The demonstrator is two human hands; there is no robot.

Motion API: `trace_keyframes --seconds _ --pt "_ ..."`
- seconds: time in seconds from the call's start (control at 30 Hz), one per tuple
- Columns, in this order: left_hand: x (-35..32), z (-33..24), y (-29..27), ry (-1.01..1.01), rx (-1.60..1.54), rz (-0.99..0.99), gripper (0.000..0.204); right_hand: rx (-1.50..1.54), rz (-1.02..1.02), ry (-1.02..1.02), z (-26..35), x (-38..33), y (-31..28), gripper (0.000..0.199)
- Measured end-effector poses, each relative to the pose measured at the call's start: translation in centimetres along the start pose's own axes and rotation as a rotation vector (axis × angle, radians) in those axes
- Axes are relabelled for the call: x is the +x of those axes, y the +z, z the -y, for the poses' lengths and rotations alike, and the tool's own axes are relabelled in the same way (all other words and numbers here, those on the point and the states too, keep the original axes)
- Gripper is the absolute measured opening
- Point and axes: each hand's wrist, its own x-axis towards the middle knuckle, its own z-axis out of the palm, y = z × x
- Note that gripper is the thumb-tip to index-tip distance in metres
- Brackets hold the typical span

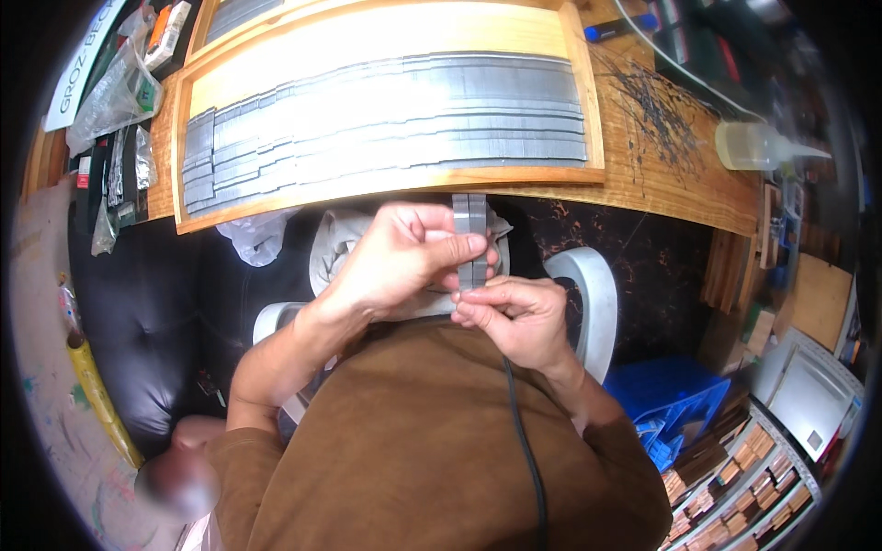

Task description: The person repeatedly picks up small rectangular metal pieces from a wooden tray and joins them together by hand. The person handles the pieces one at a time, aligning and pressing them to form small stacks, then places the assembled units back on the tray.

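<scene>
A narrow stack of thin grey metal strips [465,219] stands up between my hands, just in front of the table's near edge. My left hand [390,257] is closed around its middle, thumb across the front and fingers behind. At the stack's lower end, my right hand [522,320] has thumb and forefinger pinched together on it. Beyond my hands, a shallow wooden tray [595,138] rests on the table with long rows of similar grey metal strips [514,110] packed side by side. Glare washes out the middle of those rows.
Loose thin dark needle-like pieces [657,115] lie right of the tray, near a squeeze bottle [749,147] and a blue marker [623,28]. Plastic bags [119,101] sit at left. A white chair armrest [593,303] and blue crate [666,395] are at right; another person [179,473] shows lower left.
</scene>
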Motion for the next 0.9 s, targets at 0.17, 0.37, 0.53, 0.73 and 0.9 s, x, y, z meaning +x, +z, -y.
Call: trace_keyframes --seconds 0.17,0.37,0.53,0.73,0.9 --pt "0.4 0.4 -0.2 -0.01 -0.031 -0.017 0.022 0.061 -0.02 0.011 -0.8 -0.1 0.7 0.011" --pt "0.2 -0.3 -0.2 -0.045 0.002 -0.004 0.023 -0.065 -0.041 -0.019 -1.2 0.0 0.8 0.013" --pt "0.0 -0.4 -0.4 -0.058 0.063 -0.013 0.019 -0.129 0.178 0.099 1.1 1.3 -1.7 0.014" --pt "-1.7 1.7 0.3 0.072 0.012 0.054 0.012 0.019 0.05 0.187 2.8 5.5 -2.0 0.026" --pt "-2.8 1.5 1.1 0.105 0.146 -0.027 0.012 0.139 0.093 0.239 2.1 6.1 -0.6 0.02"
